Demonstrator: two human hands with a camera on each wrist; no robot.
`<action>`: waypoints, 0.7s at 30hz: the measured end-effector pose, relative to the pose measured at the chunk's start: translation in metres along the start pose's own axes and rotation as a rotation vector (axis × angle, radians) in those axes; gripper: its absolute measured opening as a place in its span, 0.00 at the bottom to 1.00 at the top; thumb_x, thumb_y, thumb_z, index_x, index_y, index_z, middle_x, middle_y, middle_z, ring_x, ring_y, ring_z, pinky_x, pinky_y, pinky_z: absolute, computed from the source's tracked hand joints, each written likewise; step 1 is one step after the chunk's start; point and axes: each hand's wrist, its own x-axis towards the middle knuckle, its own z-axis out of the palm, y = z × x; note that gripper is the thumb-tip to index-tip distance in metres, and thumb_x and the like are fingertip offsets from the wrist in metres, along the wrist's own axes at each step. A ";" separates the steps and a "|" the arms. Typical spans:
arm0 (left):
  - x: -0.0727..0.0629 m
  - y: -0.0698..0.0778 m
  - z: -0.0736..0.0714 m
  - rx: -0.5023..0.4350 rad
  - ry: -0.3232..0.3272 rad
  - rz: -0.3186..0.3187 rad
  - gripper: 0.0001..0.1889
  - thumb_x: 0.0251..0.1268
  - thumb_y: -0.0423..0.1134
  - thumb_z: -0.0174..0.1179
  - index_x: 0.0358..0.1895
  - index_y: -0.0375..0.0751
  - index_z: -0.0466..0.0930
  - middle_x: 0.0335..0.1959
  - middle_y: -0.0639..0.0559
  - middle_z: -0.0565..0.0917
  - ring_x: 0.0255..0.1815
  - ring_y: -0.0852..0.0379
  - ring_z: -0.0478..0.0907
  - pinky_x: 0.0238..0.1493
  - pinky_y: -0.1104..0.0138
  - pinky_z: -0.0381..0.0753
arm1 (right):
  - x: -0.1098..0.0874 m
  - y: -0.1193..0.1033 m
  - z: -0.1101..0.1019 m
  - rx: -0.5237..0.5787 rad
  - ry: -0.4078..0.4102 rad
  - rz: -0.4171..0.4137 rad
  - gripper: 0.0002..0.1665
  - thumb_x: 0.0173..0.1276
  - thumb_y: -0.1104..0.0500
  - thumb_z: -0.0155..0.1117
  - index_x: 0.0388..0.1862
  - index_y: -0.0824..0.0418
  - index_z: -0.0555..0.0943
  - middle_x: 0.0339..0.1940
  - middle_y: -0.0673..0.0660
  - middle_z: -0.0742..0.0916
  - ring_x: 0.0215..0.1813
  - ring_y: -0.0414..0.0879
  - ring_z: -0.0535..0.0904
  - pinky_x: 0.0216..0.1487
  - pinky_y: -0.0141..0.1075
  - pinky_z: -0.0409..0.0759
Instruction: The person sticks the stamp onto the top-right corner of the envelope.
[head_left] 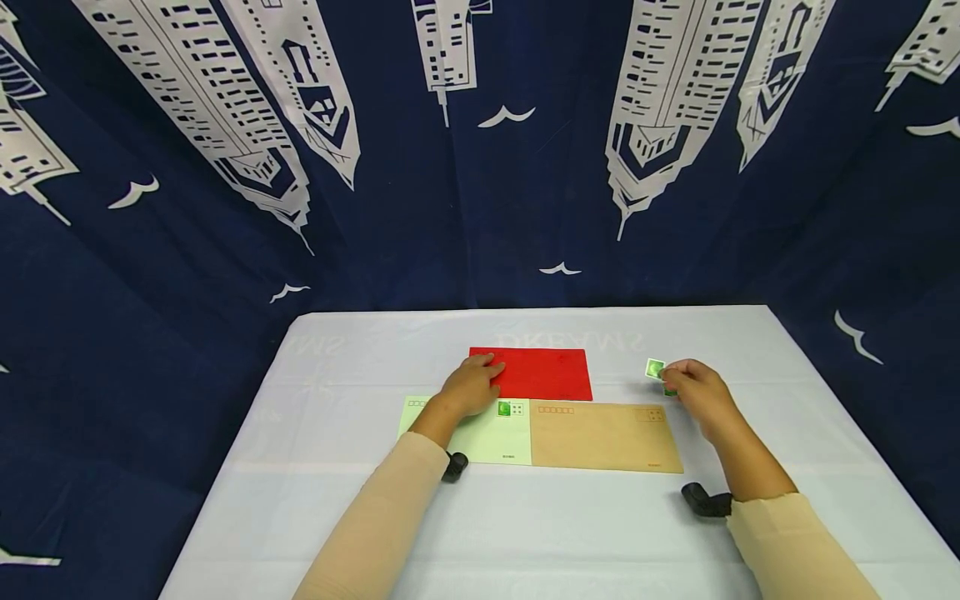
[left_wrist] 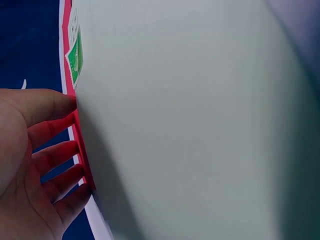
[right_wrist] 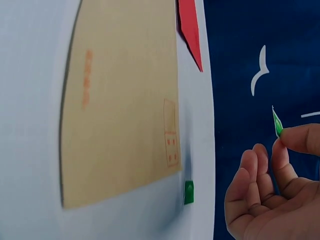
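Note:
My left hand (head_left: 467,388) rests its spread fingers on the left part of a red envelope (head_left: 546,375). Its wrist crosses over a pale green envelope (head_left: 495,442), which bears a green stamp (head_left: 504,409) at its upper right corner. To the right of that lies a brown envelope (head_left: 603,435), its printed stamp box (right_wrist: 171,132) bare. My right hand (head_left: 699,392) pinches a small green stamp (head_left: 655,367) between thumb and forefinger, above the table right of the red envelope. A second green stamp (right_wrist: 188,192) lies on the table below, partly hidden by the right hand in the head view.
A white cloth covers the table (head_left: 345,483). Behind it hangs a dark blue curtain (head_left: 420,242) printed with white buildings and birds. A black wrist device (head_left: 705,501) sits by the right sleeve and another (head_left: 454,467) by the left.

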 end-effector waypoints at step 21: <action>-0.001 -0.001 0.000 0.001 0.010 0.021 0.27 0.78 0.46 0.51 0.77 0.52 0.65 0.82 0.51 0.60 0.83 0.50 0.53 0.82 0.57 0.57 | 0.005 -0.016 0.017 0.057 -0.053 -0.106 0.19 0.78 0.54 0.50 0.54 0.70 0.74 0.49 0.59 0.83 0.44 0.33 0.77 0.50 0.30 0.82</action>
